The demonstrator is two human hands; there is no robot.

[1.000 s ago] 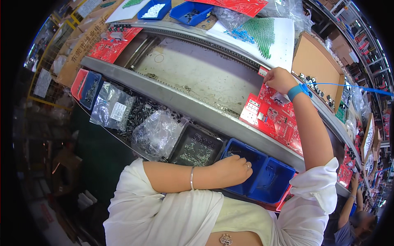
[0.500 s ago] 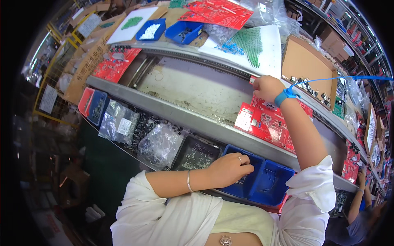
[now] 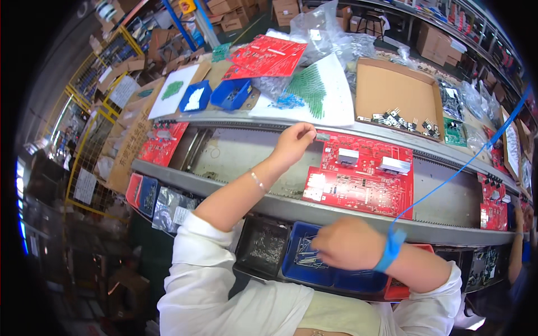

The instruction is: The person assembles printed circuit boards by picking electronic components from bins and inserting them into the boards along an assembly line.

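Left hand (image 3: 296,143) pinches a small grey component (image 3: 323,136) beside the red rectangular circuit board (image 3: 361,175); right hand (image 3: 344,245), grip loosely curled, holding unclear, over the blue plastic bin (image 3: 302,264)

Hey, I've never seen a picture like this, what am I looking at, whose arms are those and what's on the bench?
This is one view from a wide fisheye camera worn on a person's head, looking down, so straight edges bend. The two arms in white sleeves are that person's own. The left hand reaches forward and pinches a small grey part at the corner of a large red circuit board lying on a grey metal conveyor track. The right hand, with a blue wrist strap and cord, dips into a blue plastic bin of thin metal pins. Beyond lie a shallow brown cardboard tray of black components and more red boards.
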